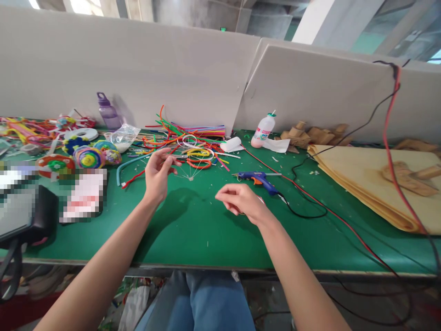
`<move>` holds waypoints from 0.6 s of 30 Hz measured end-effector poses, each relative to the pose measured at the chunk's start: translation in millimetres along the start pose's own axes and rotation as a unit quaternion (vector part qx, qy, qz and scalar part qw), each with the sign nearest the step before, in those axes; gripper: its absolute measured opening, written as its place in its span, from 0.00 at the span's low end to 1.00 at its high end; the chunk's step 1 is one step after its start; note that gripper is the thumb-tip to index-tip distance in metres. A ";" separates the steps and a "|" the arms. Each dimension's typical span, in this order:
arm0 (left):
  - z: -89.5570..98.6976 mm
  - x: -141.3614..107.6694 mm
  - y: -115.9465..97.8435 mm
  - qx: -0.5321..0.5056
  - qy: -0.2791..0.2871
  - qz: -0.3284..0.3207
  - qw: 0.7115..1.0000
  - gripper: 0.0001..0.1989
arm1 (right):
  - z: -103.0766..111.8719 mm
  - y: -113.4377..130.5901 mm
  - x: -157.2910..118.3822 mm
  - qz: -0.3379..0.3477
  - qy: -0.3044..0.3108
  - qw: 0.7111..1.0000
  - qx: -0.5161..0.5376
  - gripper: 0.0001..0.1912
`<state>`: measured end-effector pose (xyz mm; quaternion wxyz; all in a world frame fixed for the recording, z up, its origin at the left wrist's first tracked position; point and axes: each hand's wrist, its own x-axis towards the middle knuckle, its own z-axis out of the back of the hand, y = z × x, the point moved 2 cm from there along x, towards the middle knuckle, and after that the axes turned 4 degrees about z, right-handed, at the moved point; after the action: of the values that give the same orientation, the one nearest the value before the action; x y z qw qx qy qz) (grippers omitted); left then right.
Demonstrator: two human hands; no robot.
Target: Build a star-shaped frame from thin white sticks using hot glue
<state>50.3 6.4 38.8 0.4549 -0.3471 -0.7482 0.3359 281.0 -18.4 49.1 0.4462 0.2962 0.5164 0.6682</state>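
Observation:
My left hand (159,174) is raised above the green table, its fingers curled in towards the thumb. Fine pale strands (186,174) run from its fingertips to a small whitish knot (191,178); what the strands are made of is unclear. To the right, my right hand (241,200) hovers low over the table with fingers closed. A bit of something red and white (261,199) shows behind it, mostly hidden by the hand. Just beyond lies a blue glue gun (258,178) with an orange trigger. Orange-handled scissors (199,163) rest past the strands.
Colourful pipe cleaners (193,131) are heaped at the back. Pipe-cleaner flowers (88,157), a purple bottle (109,112) and a phone-like blurred item (86,195) stand left. A drink bottle (263,130), cables (344,220) and folded yellowish sheets (372,184) occupy the right.

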 end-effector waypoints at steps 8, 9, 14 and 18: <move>1.5 0.9 -0.9 -0.008 -0.025 -0.005 1.000 0.11 | 31.6 -23.9 -81.2 -0.089 0.047 0.973 -0.208 0.12; 1.4 0.8 -1.2 -0.008 -0.026 -0.005 1.000 0.11 | 39.2 -25.3 -88.9 -0.090 0.013 0.967 -0.239 0.12; 1.5 0.9 -2.0 -0.015 -0.031 -0.006 0.999 0.12 | 75.2 -19.6 -116.3 -0.065 -0.176 0.929 -0.318 0.14; 2.8 1.8 -1.6 -0.020 -0.035 -0.011 0.999 0.12 | 94.8 -7.1 -125.4 -0.050 -0.287 0.887 -0.358 0.14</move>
<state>46.8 6.5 39.9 0.4253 -0.3355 -0.7741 0.3278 417.8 -90.6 78.1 0.6832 0.2687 0.1056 0.6707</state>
